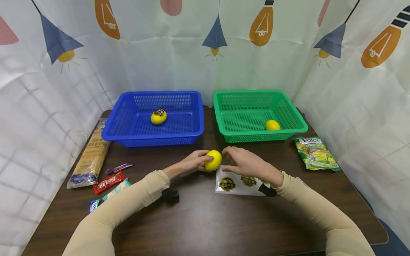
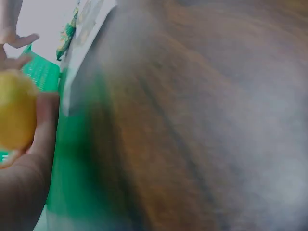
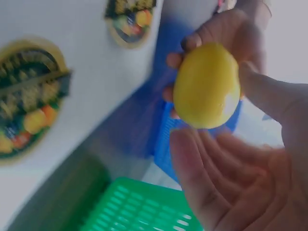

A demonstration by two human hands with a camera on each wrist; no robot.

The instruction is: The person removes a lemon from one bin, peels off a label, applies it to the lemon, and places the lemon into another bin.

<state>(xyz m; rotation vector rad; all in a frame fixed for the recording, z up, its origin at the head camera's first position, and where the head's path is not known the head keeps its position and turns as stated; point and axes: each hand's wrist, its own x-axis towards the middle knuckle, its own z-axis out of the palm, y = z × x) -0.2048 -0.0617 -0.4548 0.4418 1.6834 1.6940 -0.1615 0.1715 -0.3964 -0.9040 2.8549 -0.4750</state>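
Observation:
My left hand [image 1: 199, 160] grips a plain yellow lemon [image 1: 213, 160] just above the dark wooden table [image 1: 205, 220], in front of the gap between two baskets. In the right wrist view its fingers [image 3: 226, 33] curl round the back of the lemon [image 3: 207, 86]. My right hand [image 1: 231, 160] hovers just right of the lemon with its fingers spread and relaxed. It holds nothing. Under it lies a white sticker sheet [image 1: 238, 185] with round gold-and-black labels. The left wrist view shows the lemon [image 2: 14, 115] against my thumb [image 2: 43, 125]; the rest is blurred.
A blue basket [image 1: 153, 140] at the back left holds a stickered lemon [image 1: 158, 116]. A green basket [image 1: 256, 137] at the back right holds a plain lemon [image 1: 272, 125]. A candy bag [image 1: 315, 153] lies right; a spaghetti packet [image 1: 90, 156] and snack bars [image 1: 109, 182] lie left.

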